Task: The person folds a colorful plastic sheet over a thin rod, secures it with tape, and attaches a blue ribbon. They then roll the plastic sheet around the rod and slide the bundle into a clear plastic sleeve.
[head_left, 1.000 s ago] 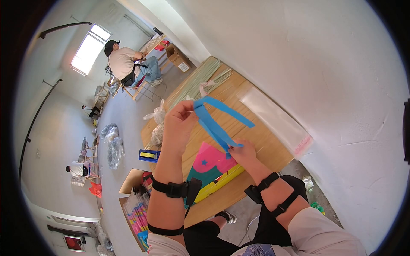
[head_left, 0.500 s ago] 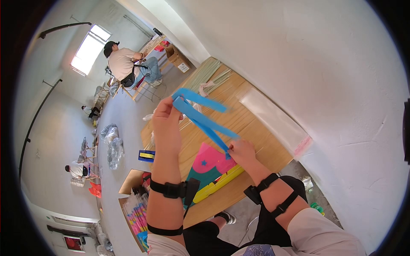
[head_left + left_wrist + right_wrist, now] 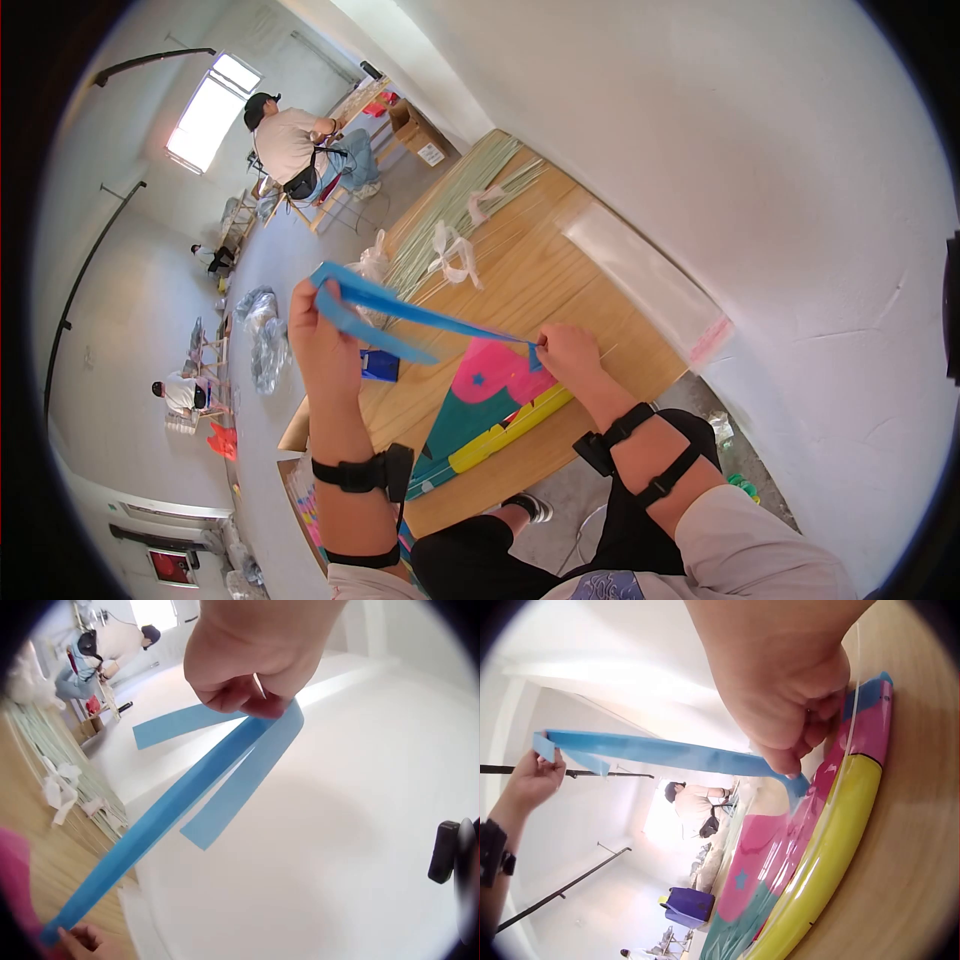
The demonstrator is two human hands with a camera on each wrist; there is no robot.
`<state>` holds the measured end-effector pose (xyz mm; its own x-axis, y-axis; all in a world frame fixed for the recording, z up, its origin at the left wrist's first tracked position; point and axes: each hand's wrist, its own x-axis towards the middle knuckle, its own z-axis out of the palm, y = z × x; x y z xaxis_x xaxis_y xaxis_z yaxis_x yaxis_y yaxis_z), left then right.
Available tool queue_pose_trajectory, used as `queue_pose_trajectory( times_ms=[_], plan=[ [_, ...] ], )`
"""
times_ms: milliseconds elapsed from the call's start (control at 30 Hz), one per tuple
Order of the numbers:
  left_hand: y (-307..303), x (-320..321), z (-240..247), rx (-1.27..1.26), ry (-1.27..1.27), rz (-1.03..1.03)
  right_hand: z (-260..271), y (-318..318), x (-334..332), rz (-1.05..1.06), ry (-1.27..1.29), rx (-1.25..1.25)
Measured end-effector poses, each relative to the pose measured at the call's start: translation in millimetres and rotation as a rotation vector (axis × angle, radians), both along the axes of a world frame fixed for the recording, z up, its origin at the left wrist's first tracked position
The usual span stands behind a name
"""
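Note:
A long blue strip [image 3: 420, 313] stretches between the two hands. Raised at the left, the left hand [image 3: 325, 345] pinches it between thumb and fingers, and its loose end hangs down; the left wrist view shows the strip folded over at those fingers [image 3: 262, 705]. Low over the table, the right hand [image 3: 570, 355] pinches the strip's other end at the corner of a pink, teal and yellow sheet [image 3: 480, 405]. In the right wrist view, that end meets the pink material [image 3: 754, 847] beside a yellow rolled edge [image 3: 825, 847].
Thin pale sticks [image 3: 460, 190] and white ties [image 3: 455, 255] lie at the table's far end. A clear plastic sleeve [image 3: 640, 280] runs along the wall. A blue tape dispenser [image 3: 380, 365] stands left; a person [image 3: 295, 145] sits beyond.
The left hand has moved left and down, drawing the blue strip out into a longer, flatter line. The right hand has stayed nearly in place with its pinch.

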<state>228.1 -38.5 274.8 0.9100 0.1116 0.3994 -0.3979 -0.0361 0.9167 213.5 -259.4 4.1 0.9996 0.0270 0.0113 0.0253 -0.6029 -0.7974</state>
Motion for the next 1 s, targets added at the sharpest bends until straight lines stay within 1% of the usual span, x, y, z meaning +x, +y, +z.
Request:
queue_pose_trajectory(
  times_ms=[33, 67, 100, 167, 200, 233, 300, 333, 367, 433, 467, 500, 533, 567, 633, 700, 733, 767, 833, 867, 900, 933, 967, 1000],
  plan=[
    [10.7, -8.9, 0.0, -0.063, 0.008, -0.035, 0.9, 0.4, 0.5, -0.002, 0.004, -0.016],
    [26.1, -18.1, -2.0, -0.057, 0.024, -0.086, 1.0, 0.5, 1.5, 0.0, 0.004, -0.016],
    [38.1, -26.2, -6.0, -0.059, 0.024, -0.082, 0.8, 0.4, 2.3, 0.026, 0.043, -0.012],
    [59.8, -41.7, -16.0, -0.126, 0.039, -0.046, 3.1, 0.5, 1.0, 0.056, 0.083, -0.011],
    [69.8, -51.5, -21.1, -0.137, 0.045, 0.004, 5.5, 0.1, -2.5, 0.051, 0.02, -0.094],
    [76.6, -62.4, -25.7, -0.14, 0.047, 0.011, 8.8, 0.0, -5.7, 0.046, -0.043, -0.176],
    [90.3, -86.5, -35.3, -0.188, 0.15, 0.036, 14.9, 0.9, -7.1, 0.079, -0.029, -0.196],
    [103.5, -94.9, -49.9, -0.237, 0.165, 0.119, 17.1, 2.2, -7.7, 0.103, -0.017, -0.212],
    [110.5, -107.2, -59.0, -0.243, 0.166, 0.129, 16.7, 3.7, -9.2, 0.113, -0.016, -0.217],
    [121.2, -133.7, -75.3, -0.354, 0.149, 0.163, 14.6, 6.1, -12.2, 0.152, -0.225, -0.138],
    [129.2, -145.5, -79.9, -0.37, 0.126, 0.073, 16.4, 6.3, -12.0, 0.166, -0.224, -0.146],
    [140.8, -157.9, -86.2, -0.38, 0.125, 0.086, 22.2, 6.1, -11.2, 0.237, -0.326, -0.123],
    [153.7, -170.0, -94.5, -0.445, 0.129, 0.048, 28.3, 6.2, -12.2, 0.31, -0.428, -0.099],
    [162.9, -179.2, -102.2, -0.511, 0.13, 0.01, 38.7, 5.6, -16.4, 0.327, -0.428, -0.105],
    [171.8, -192.7, -115.8, -0.532, 0.116, 0.057, 58.0, 6.5, -24.9, 0.498, -0.548, 0.038],
    [185.1, -206.6, -132.3, -0.787, 0.208, 0.0, 50.4, 11.2, -26.8, 0.553, -0.523, 0.079],
    [194.2, -210.7, -145.8, -0.839, 0.223, -0.005, 46.6, 13.8, -26.9, 0.588, -0.5, 0.123],
    [196.9, -214.0, -153.7, -0.849, 0.215, 0.009, 42.9, 17.2, -25.9, 0.606, -0.498, 0.12],
    [199.7, -218.4, -172.4, -0.917, 0.247, 0.01, 34.6, 23.5, -22.5, 0.464, -0.312, 0.17],
    [199.7, -219.7, -178.2, -0.947, 0.26, 0.005, 33.8, 26.4, -22.1, 0.477, -0.308, 0.164],
    [200.3, -221.1, -182.8, -0.956, 0.256, 0.014, 32.9, 29.0, -21.1, 0.444, -0.28, 0.172],
    [200.5, -221.7, -187.6, -0.935, 0.281, 0.011, 31.8, 31.1, -20.8, 0.409, -0.252, 0.178],
    [198.8, -221.5, -190.4, -0.914, 0.307, 0.008, 27.8, 33.0, -20.1, 0.419, -0.248, 0.172],
    [195.7, -221.2, -191.0, -0.896, 0.325, 0.052, 24.1, 35.7, -18.3, 0.424, -0.258, 0.131]
  ],
)
